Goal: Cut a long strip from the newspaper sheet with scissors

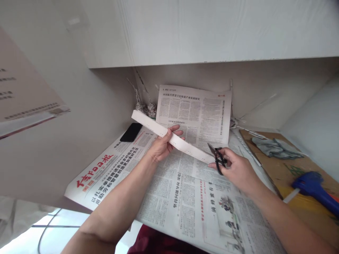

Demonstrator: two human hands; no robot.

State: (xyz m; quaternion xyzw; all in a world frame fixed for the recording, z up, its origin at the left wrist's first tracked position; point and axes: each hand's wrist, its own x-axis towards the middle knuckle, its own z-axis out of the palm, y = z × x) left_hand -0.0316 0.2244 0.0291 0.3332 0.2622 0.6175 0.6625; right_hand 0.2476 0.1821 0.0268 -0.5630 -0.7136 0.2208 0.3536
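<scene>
- White strip (184,144) clamped by fingers of left hand (163,144); best held steady.
- Scissors (217,157) gripped in right hand (234,165); blades (211,149), beyond fingertips, best squared to strip.

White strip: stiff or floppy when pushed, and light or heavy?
Probably fairly stiff lengthwise: the white strip runs almost straight past the left hand, with little sag. Likely light, since that hand alone pinches it near mid-length. Being narrow and thin-looking, it may crease if pushed sideways.

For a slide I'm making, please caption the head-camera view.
A left hand grips a long, white, paper-like strip while a right hand holds black-handled metal scissors at one end, above printed newspaper sheets.
</scene>
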